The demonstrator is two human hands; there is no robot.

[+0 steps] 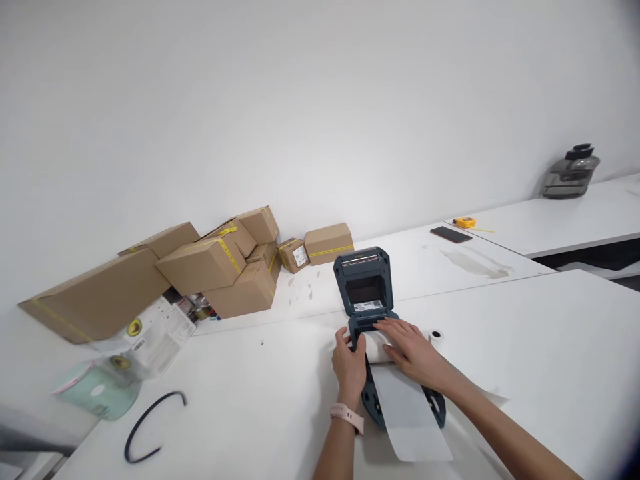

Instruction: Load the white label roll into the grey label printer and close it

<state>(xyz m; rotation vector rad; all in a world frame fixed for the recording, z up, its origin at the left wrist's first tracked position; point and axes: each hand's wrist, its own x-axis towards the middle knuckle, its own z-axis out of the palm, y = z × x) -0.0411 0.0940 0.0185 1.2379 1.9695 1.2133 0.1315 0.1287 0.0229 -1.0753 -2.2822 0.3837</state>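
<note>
A dark label printer stands on the white table with its lid tipped back. Inside its bay lies a white paper roll, and a wide strip of paper runs from it over the front toward me. My left hand is closed on the printer's left side, its thumb at the left end of the roll. From the right, my right hand lies over the roll, fingers across its top and thumb against its front. Its palm hides the roll's right end.
Cardboard boxes pile up at the back left. Near them are a mint-green container and a dark curved band. A small white roll sits right of the printer. Farther back are a phone, tape measure and bottle.
</note>
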